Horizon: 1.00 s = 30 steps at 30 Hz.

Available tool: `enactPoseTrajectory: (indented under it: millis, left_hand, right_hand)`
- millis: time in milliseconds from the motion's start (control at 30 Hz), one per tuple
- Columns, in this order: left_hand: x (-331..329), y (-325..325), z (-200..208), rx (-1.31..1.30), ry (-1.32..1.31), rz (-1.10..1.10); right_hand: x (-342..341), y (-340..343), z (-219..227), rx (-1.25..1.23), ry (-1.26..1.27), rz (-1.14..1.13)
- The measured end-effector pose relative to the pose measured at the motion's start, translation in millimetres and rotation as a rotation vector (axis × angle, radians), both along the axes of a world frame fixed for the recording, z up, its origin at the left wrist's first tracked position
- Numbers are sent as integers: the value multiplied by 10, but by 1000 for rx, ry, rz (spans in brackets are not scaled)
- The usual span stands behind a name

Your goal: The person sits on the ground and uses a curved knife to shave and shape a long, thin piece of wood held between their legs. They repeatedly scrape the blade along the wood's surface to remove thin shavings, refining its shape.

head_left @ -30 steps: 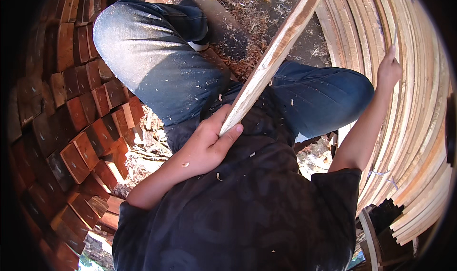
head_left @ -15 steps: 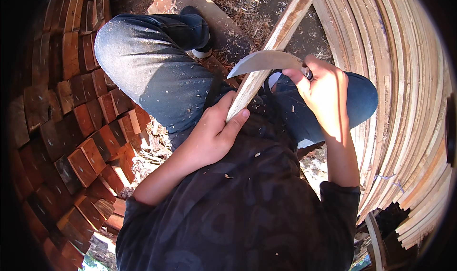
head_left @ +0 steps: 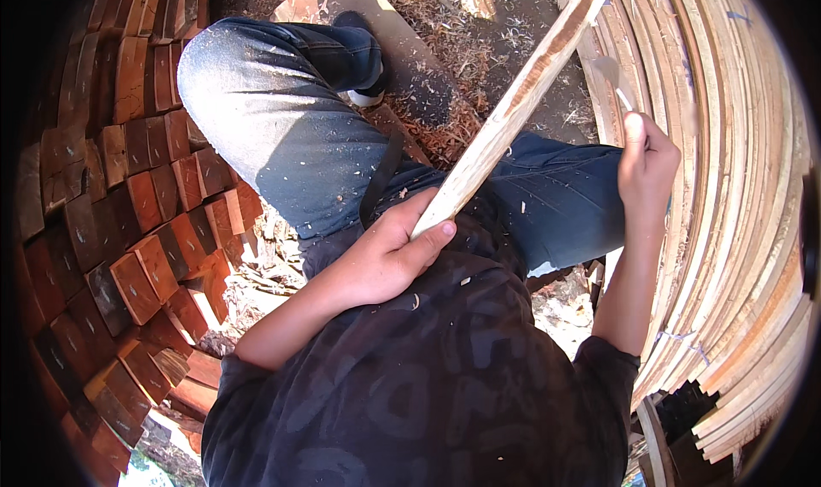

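A long pale wooden stick slants from my lap up to the top right, its upper part still reddish with bark. My left hand grips its lower end against my dark shirt. Out to the right, my right hand is closed on the handle of a knife, whose blurred blade points up, away from the stick. I sit with both legs in blue jeans bent in front of me.
Stacked red-brown wood blocks curve along the left. Piles of thin shaved wooden slats fill the right side. Wood shavings cover the ground beyond my knees, near a dark shoe.
Half a second ago my right hand held the curved blade against the stick near my left hand; now it has swung out to the right, blade raised clear of the stick. Left hand keeps its grip.
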State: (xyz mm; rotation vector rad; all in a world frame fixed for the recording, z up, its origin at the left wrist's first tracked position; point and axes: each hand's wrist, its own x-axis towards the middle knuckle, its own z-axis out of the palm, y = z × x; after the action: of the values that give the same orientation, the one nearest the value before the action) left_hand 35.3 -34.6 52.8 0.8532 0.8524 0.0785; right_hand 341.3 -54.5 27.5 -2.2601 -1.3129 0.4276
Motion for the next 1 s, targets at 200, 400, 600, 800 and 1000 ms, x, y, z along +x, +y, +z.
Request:
enactPoseTrajectory:
  millis: [200,400,600,800,1000]
  left_hand:
    - [42,37,71,510,239,-108]
    - [133,47,121,513,286,-111]
    - [-25,31,134,489,265,-129]
    - [-20,-2,-2,503,240,-67]
    - [46,100,19,483,296,-156]
  right_hand:
    - [-653,67,257,-129,-189,347]
    - [-276,262,101,-56,-465,321]
    - [469,284,87,-268,-513,-267]
    - [-379,79,280,-260,-157,109]
    - [-695,32,59,-95,-146,338]
